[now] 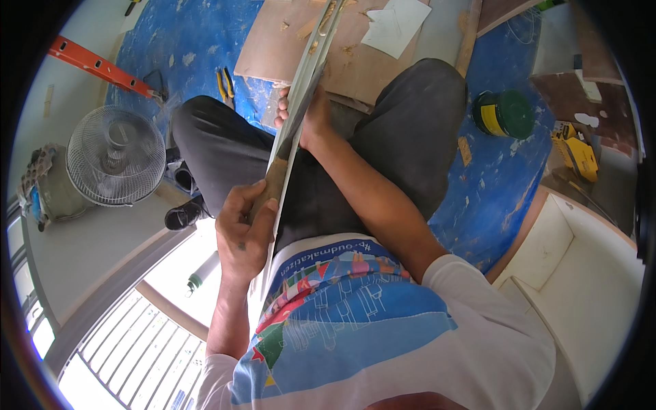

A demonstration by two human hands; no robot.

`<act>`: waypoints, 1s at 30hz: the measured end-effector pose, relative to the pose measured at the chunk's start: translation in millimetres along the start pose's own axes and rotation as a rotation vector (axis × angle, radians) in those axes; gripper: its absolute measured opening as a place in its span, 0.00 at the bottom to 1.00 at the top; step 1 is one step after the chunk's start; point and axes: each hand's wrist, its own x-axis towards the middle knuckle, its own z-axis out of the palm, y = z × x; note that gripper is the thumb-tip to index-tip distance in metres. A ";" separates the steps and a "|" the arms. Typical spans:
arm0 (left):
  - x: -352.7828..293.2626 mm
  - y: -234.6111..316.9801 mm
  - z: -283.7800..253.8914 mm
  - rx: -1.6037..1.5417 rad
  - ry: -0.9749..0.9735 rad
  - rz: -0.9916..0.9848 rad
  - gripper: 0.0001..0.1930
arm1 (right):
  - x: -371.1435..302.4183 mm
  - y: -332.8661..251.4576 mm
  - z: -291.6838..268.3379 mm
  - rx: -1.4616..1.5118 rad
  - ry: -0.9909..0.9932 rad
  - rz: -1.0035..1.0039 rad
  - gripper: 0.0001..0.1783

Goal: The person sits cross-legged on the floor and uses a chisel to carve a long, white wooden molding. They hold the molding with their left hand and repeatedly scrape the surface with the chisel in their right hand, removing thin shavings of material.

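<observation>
A long, narrow pale strip with raised edges runs from beyond my knees back past my waist. My right hand is wrapped round it between my knees, fingertips showing on its left side. Closer to my body, my left hand grips the wooden handle of a file, thumb along the handle. The file's long dark blade tapers away from me and lies along the strip, beside my right hand. Whether the blade touches the strip I cannot tell. Curled shavings sit on the strip's far part.
Ahead lies a brown board with a white sheet on it. Pliers rest on the blue floor sheet. A fan and an orange level are leftward; a green tub and yellow tool rightward.
</observation>
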 end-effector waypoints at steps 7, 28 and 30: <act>41.0 5.2 7.8 -0.133 -0.051 -0.015 0.15 | -0.1 -0.3 3.0 -0.021 0.005 0.024 0.28; -10.0 -4.0 -1.2 0.148 -0.003 0.043 0.13 | 2.6 3.1 -4.9 0.053 -0.027 0.002 0.26; -5.6 -9.0 3.2 0.145 -0.005 0.066 0.13 | 2.1 4.3 -4.9 0.060 -0.029 0.002 0.25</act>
